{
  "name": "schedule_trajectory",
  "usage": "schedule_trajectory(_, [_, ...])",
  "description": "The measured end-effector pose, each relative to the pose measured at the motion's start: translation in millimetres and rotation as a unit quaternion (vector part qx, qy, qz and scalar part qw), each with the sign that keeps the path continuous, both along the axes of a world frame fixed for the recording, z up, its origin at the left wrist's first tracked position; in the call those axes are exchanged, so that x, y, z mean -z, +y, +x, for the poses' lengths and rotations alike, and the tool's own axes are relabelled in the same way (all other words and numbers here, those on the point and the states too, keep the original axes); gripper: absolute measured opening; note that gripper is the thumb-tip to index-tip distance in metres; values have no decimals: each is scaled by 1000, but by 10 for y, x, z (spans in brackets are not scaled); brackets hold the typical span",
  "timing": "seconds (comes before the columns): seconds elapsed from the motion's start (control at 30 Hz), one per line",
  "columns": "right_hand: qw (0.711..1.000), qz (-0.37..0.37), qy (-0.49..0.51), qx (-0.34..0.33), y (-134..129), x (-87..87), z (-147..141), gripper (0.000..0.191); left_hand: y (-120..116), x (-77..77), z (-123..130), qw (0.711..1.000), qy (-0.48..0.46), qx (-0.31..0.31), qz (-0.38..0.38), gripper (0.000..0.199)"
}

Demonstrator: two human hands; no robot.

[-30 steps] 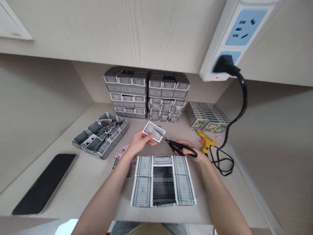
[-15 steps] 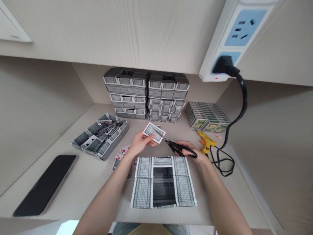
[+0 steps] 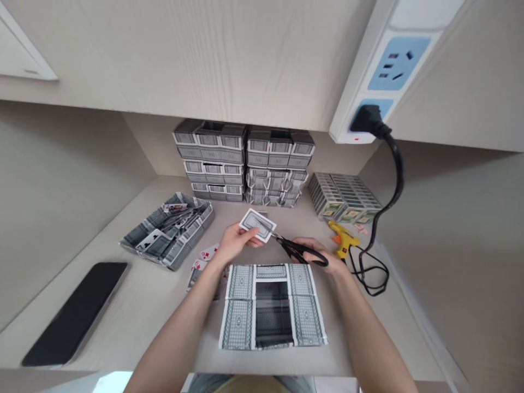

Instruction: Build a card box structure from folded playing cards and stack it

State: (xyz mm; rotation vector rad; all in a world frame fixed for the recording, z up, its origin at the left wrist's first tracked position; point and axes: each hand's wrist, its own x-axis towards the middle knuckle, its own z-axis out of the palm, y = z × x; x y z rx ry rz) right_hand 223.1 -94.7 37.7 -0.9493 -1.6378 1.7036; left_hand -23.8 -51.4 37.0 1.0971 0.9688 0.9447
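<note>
My left hand pinches a playing card, its patterned back facing up. My right hand grips black-handled scissors by the loops, and their blades lie across the card's face. Whether the blades have cut into it I cannot tell. Just below both hands, between my forearms, sits a box built of playing cards with a dark opening in its middle. Loose playing cards lie beside my left forearm, partly hidden by it.
Card-built boxes are stacked at the back. A card-made tray with card pieces and a phone lie left. On the right are card packs, a yellow glue gun with its cable, and a power strip above.
The view has shifted slightly. My hands keep the same hold, with the scissors' blades still on the card.
</note>
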Motion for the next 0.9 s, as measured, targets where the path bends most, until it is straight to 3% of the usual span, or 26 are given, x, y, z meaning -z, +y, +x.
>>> schedule_trajectory(0.5, [1000,-10,-8,16,9,30,-5,50,-1,-15,-5,1000,1,5,-3,36])
schedule_trajectory(0.73, [1000,7,-7,4,5,-24,-9,43,-10,-25,-4,1000,-3,4,-4,37])
schedule_trajectory(0.9, [1000,-1,-18,10,0,-55,-20,50,-23,-52,1,1000,-6,-4,-17,34])
